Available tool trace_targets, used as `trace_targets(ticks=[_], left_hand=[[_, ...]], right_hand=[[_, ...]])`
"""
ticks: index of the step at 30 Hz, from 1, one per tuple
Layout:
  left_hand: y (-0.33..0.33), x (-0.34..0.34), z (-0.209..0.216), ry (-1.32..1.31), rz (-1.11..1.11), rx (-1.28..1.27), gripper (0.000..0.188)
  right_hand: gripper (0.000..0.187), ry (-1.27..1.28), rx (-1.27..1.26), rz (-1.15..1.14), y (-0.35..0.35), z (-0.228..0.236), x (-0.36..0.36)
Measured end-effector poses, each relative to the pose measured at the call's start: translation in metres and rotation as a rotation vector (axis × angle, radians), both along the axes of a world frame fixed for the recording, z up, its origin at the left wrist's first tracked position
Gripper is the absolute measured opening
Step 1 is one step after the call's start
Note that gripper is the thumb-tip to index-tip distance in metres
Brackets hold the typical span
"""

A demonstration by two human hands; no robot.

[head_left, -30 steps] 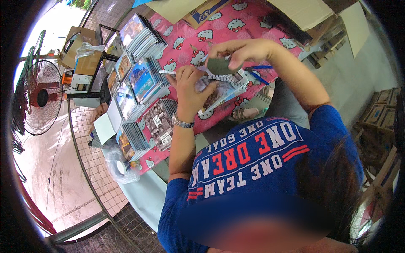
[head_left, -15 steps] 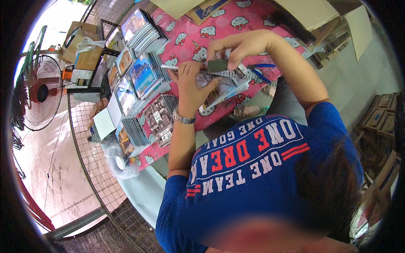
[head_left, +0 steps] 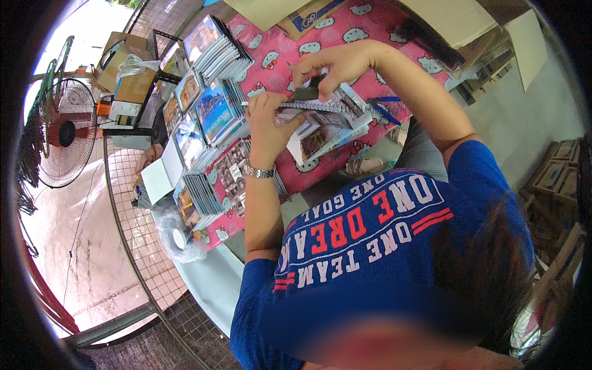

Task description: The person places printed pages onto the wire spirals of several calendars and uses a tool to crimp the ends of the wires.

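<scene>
My left hand (head_left: 266, 126), a watch on its wrist, grips the left end of a spiral-bound booklet (head_left: 320, 126) held over a pink patterned tablecloth (head_left: 370, 31). My right hand (head_left: 336, 65) reaches over from above. Its fingers close on a small dark block (head_left: 306, 93) that sits against the booklet's wire spine. The booklet's printed pages fan out below the spine toward me. What the block is I cannot make out.
Stacks of printed booklets (head_left: 209, 111) line the table's left side. Blue pens (head_left: 385, 110) lie right of the booklet. Cardboard boxes (head_left: 308, 15) stand at the far edge. A standing fan (head_left: 61, 132), a wire-mesh panel (head_left: 132, 216) and a plastic bag (head_left: 176, 234) are on the left.
Both hands have drawn closer together on the booklet. My right hand has brought the dark block down onto the wire spine.
</scene>
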State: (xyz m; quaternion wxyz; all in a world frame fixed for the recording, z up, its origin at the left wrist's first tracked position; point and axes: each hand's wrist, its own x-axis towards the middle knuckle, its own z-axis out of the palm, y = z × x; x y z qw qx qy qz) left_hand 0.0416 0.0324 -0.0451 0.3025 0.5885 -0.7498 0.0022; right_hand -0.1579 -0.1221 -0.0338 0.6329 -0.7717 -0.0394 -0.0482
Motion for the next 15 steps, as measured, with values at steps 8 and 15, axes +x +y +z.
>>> trace_targets(ticks=[8, 15], left_hand=[[-0.001, -0.008, 0.002, 0.017, 0.073, 0.004, 0.042], [0.004, -0.015, 0.004, 0.102, 0.087, -0.008, 0.045]], right_hand=[[0.053, 0.039, 0.037, -0.035, -0.001, 0.009, 0.001], [0.059, -0.170, 0.487, 0.144, 0.005, 0.002, 0.000]])
